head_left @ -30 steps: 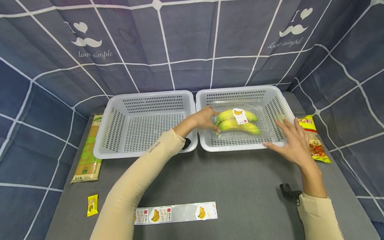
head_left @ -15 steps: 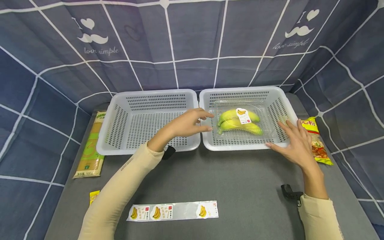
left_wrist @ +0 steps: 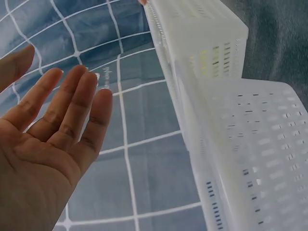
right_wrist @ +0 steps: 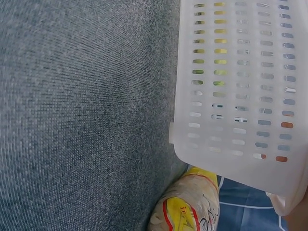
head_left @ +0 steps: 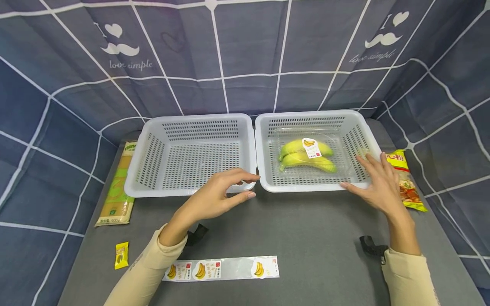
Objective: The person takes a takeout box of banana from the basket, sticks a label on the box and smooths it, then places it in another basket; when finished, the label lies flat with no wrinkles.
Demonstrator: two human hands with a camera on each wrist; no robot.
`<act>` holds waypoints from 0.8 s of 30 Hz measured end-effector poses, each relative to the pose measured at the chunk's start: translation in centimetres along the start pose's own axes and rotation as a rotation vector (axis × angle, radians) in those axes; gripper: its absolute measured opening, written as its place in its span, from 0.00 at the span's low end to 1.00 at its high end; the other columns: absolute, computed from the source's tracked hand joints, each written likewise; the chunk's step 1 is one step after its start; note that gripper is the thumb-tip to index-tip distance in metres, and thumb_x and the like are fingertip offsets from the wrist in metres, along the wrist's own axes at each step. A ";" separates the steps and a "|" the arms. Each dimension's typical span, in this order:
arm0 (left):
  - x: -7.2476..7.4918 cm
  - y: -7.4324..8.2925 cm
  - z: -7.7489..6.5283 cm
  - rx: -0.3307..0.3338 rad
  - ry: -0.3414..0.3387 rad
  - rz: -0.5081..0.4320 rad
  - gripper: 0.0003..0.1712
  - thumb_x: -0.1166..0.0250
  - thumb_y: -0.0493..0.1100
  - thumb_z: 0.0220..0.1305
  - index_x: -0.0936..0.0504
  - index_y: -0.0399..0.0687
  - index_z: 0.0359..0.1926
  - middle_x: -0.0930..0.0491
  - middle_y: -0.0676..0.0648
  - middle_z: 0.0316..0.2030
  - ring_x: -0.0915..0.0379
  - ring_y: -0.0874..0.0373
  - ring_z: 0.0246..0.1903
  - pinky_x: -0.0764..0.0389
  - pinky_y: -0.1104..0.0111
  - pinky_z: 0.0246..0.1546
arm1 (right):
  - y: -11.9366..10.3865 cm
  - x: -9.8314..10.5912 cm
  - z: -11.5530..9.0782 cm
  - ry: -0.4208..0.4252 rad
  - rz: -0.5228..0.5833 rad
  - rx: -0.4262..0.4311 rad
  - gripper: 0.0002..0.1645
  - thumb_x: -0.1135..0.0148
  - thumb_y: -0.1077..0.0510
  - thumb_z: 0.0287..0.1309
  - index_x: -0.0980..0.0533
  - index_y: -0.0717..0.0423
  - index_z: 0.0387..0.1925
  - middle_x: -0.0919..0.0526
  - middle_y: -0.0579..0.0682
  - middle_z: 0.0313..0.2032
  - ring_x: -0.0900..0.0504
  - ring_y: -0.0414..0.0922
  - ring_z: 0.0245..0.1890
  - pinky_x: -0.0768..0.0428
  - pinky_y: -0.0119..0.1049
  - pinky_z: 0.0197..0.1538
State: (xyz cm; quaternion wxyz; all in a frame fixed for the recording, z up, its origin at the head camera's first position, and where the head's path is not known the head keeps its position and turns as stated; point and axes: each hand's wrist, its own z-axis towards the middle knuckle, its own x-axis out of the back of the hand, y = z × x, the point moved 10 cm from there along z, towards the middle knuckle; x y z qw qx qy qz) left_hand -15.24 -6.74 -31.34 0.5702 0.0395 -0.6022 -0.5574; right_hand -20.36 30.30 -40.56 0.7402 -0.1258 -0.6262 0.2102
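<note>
In the head view, my left hand (head_left: 220,193) hovers in front of the baskets, its palm bare in the left wrist view and its fingers loosely bent around nothing. My right hand (head_left: 379,182) rests over the front right corner of the right basket (head_left: 306,188), fingers spread across the rim and the thumb at the front edge. Inside that basket lies a clear plastic box (head_left: 342,157) with yellow-green bananas (head_left: 292,159). A white banana label (head_left: 311,148) shows on top of the box. The left basket (head_left: 199,159) is the same pale grey slotted kind and holds nothing.
A strip of banana stickers (head_left: 235,268) lies on the grey tabletop near the front. On the left are a flat noodle pack (head_left: 116,191) and a small yellow packet (head_left: 121,255). A yellow-red food bag (head_left: 407,182) lies right of the right basket. Checked cloth (head_left: 249,46) surrounds the table.
My left hand has let go of the clear box's left end and drawn back leftward and toward me, out of the right basket. The right hand stays at its corner.
</note>
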 end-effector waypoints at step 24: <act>3.7 -2.4 -12.4 0.221 0.319 0.212 0.28 0.30 0.36 0.59 0.22 0.54 0.61 0.21 0.52 0.55 0.26 0.58 0.55 0.27 0.72 0.56 | -1.3 1.2 -0.6 0.089 -0.014 0.058 0.55 0.23 0.39 0.41 0.33 0.57 0.69 0.36 0.65 0.69 0.52 0.65 0.75 0.56 0.68 0.70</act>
